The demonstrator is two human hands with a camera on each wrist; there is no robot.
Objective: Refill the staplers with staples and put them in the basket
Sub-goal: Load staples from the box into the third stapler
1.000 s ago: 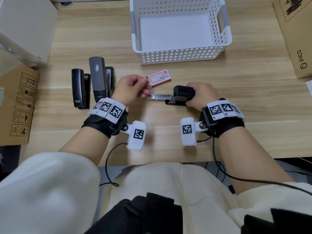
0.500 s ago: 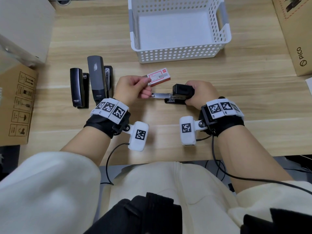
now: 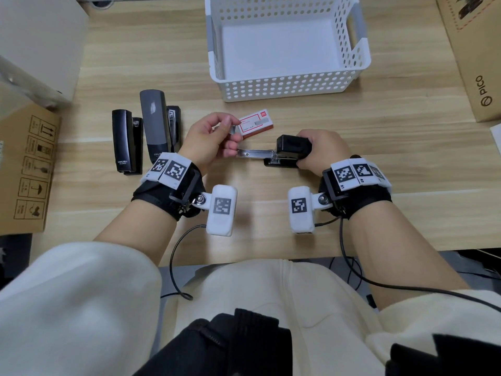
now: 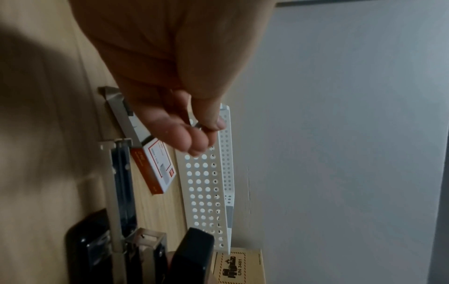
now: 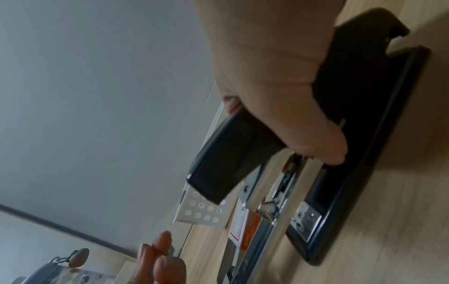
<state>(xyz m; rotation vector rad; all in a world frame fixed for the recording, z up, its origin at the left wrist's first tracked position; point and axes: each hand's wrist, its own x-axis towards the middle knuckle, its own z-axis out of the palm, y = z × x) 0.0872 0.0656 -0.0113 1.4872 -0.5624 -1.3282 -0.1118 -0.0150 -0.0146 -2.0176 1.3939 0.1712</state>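
A black stapler lies open on the wooden desk, its metal staple rail pointing left. My right hand grips the raised black top above the base. My left hand pinches a short strip of staples between thumb and forefinger, just above the rail's left end. The red and white staple box lies right behind the rail. The white perforated basket stands behind, with nothing in it. In the left wrist view the fingertips hide most of the strip.
Three more staplers lie side by side at the left. Cardboard boxes stand at the far left and at the right edge. The desk's near edge runs just behind my wrists.
My left hand has lifted slightly from the rail, and the staple strip now shows between its fingertips. The right hand keeps its grip on the stapler top.
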